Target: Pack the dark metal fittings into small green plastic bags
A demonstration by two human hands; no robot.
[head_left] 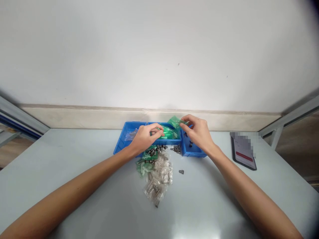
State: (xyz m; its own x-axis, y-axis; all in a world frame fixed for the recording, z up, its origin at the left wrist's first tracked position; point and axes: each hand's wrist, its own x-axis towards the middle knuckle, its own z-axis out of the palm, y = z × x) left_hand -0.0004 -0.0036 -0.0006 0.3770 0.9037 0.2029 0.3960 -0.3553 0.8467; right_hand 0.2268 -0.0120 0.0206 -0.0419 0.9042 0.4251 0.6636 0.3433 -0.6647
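My right hand (198, 131) pinches a small green plastic bag (175, 121) between thumb and fingers, above the back edge of the blue bins. Over the middle blue bin (164, 142), my left hand (146, 136) has its fingers curled and the fingertips close to the thumb; whatever may be in them is hidden. Green plastic bags (168, 132) lie inside that middle bin. Beneath my right hand, the right blue bin (194, 153) contains a few dark screws (190, 144). The left blue bin (121, 142) has a clear bag (131, 135) in it.
In front of the bins lies a pile of clear bags (161, 171), green bags (144, 168) and loose dark screws (154, 151). A single screw (181, 172) is on the grey table (99, 199). A phone (243, 152) rests at the right; a wall (149, 59) stands behind.
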